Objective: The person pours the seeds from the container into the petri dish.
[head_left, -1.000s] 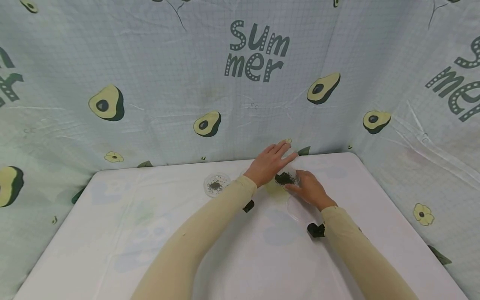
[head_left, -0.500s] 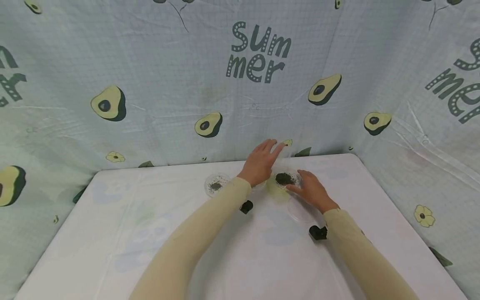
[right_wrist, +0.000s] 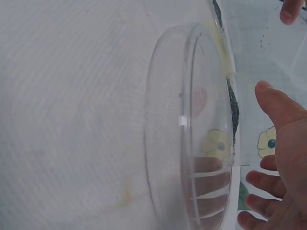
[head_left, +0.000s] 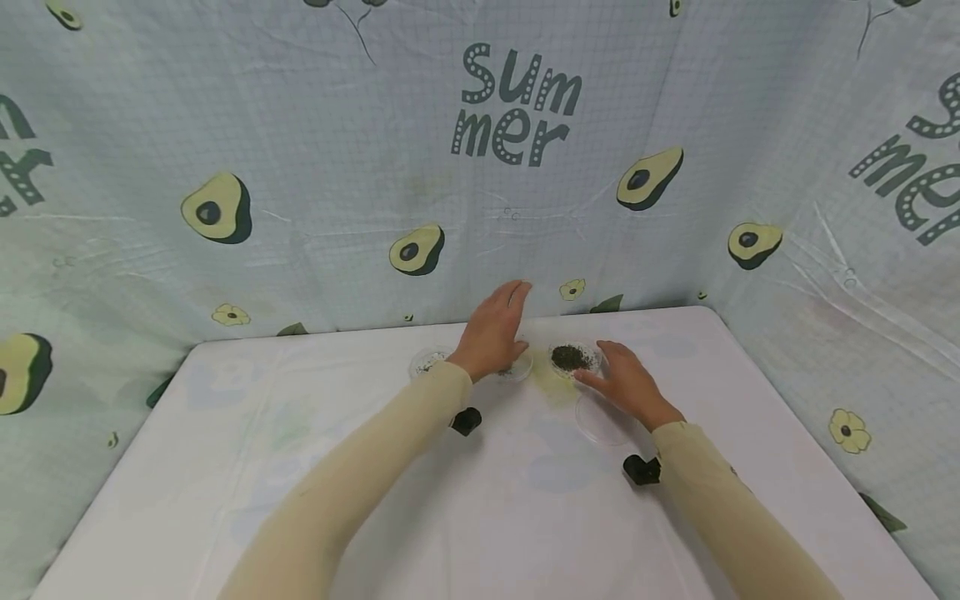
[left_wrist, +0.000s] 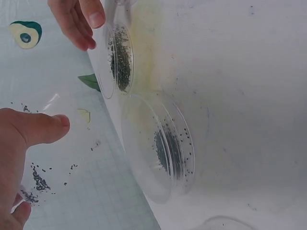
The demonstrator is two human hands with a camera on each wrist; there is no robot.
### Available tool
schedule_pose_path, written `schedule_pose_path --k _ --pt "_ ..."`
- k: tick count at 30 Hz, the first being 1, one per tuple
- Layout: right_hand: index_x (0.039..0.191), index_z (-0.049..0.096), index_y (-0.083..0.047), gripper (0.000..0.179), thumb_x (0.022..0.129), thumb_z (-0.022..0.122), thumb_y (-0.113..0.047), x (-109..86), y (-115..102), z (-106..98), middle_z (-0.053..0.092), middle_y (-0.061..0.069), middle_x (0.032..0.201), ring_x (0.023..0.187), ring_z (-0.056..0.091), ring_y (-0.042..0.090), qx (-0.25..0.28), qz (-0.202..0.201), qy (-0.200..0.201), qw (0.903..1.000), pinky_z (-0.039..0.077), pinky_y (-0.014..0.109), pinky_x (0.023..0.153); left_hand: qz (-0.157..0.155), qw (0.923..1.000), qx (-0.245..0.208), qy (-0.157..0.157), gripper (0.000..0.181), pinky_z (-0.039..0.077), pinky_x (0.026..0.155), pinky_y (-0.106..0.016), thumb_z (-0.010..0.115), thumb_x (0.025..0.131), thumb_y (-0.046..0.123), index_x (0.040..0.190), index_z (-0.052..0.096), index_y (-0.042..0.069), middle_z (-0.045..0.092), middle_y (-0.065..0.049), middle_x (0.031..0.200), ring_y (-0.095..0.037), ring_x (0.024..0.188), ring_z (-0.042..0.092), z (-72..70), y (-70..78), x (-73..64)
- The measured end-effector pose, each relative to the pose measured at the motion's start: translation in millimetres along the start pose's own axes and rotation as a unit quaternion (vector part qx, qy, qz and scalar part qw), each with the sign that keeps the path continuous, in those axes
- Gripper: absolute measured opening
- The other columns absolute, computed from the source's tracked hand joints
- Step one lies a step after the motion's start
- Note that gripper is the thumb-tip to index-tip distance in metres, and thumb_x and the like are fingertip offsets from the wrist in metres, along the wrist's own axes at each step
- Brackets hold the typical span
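My left hand (head_left: 491, 329) hovers above the back of the table, its thumb and fingers around a clear round dish (left_wrist: 57, 153) with scattered dark seeds; its outline is faint. Below sits a second clear dish (left_wrist: 172, 153) with a heap of small dark seeds. My right hand (head_left: 626, 383) is beside the right-hand dish (head_left: 570, 358), which holds a larger dark heap; its spread fingers hold nothing. Left of these, a third seeded dish (head_left: 427, 362) is partly covered by my left hand and sleeve. An unfilled clear dish or lid (right_wrist: 192, 129) lies in front of my right hand.
The white-covered table (head_left: 480, 517) reaches back to a hanging cloth (head_left: 337, 167) printed with avocados and lettering. More cloth hangs at both sides. Black pieces (head_left: 467, 421) show at both wrists. A few loose specks dot the table.
My left hand has moved left with the clear dish, from above the right-hand dish to above the middle one. The right hand has stayed nearly in place beside its dish.
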State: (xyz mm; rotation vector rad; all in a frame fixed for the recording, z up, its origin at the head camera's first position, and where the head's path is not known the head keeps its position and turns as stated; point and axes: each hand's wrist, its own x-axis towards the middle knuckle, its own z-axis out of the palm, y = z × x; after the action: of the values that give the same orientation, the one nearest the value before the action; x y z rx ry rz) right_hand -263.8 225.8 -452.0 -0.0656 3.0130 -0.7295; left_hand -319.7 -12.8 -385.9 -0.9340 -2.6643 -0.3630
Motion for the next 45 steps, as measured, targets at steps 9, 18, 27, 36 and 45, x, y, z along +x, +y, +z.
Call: schedule_pose_path --k 9,18,27,36,45 --pt "0.147 0.031 0.005 0.083 0.09 0.063 -0.046 -1.6 -3 1 0.032 0.029 0.151 0.14 0.028 0.046 -0.004 -0.008 0.01 0.9999 0.027 0.06 0.113 -0.024 0.9985 -0.048 0.015 0.09 0.04 0.112 -0.036 0.082 0.077 0.026 0.146 0.03 0.004 0.04 -0.012 0.146 -0.025 0.134 0.044 -12.9 -15.9 -16.4" --pt "0.146 0.033 0.004 0.08 0.091 0.063 -0.046 -6.1 -9 1 0.033 0.028 0.15 0.14 0.03 0.045 -0.01 -0.019 0.019 0.9996 0.03 0.059 0.112 -0.049 0.9959 -0.075 0.01 0.099 0.044 0.108 -0.038 0.082 0.077 0.028 0.152 0.02 0.011 0.038 -0.011 0.146 -0.025 0.131 0.046 -24.7 -31.9 -37.1" --pt "0.145 0.034 0.005 0.079 0.091 0.063 -0.044 -8.6 -11 0 0.034 0.028 0.15 0.139 0.031 0.045 -0.018 -0.027 0.025 0.9992 0.031 0.059 0.111 -0.076 0.9927 -0.093 0.009 0.099 0.053 0.094 -0.042 0.079 0.079 0.031 0.153 0.016 0.011 0.037 -0.013 0.145 -0.028 0.123 0.051 -36.7 -52.6 -61.8" --pt "0.145 0.033 0.005 0.078 0.092 0.062 -0.044 -9.4 -9 1 0.033 0.028 0.15 0.138 0.031 0.046 -0.014 -0.029 0.024 0.9992 0.031 0.06 0.111 -0.107 0.9873 -0.118 0.005 0.099 0.055 0.089 -0.045 0.077 0.08 0.032 0.154 0.014 0.012 0.036 -0.016 0.143 -0.029 0.11 0.058 -44.0 -74.9 -85.2" --pt "0.146 0.033 0.005 0.078 0.092 0.061 -0.044 -8.2 -11 1 0.032 0.029 0.15 0.139 0.03 0.046 -0.013 -0.027 0.022 0.9993 0.031 0.06 0.111 -0.141 0.9813 -0.131 0.002 0.101 0.051 0.093 -0.05 0.077 0.08 0.032 0.155 0.012 0.013 0.032 -0.02 0.142 -0.034 0.115 0.054 -51.3 -97.1 -107.3"
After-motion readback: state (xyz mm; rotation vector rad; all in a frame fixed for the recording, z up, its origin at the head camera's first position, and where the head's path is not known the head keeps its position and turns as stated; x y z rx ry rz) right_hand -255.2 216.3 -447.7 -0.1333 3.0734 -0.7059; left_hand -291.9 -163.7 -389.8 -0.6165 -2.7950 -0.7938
